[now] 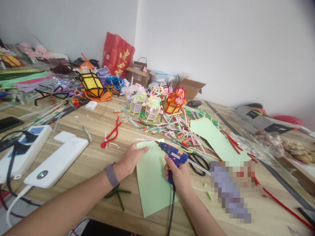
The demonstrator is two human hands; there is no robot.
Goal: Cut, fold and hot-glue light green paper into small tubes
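While my left hand [129,161] pinches the green paper [152,186], my right [181,177] grips the glue gun [176,155]; one slip could smear glue.

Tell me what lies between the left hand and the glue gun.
In the head view, pale green paper lies between the left hand, thumb on it, and the blue glue gun in the right hand.

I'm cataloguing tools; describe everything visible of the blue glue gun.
The glue gun is blue, apparently plastic, with a pointed nozzle, white label and lit red light. The right hand grips its handle; its nozzle points left over the green sheet. A whitish stick extends from its rear; a black cord leaves below.
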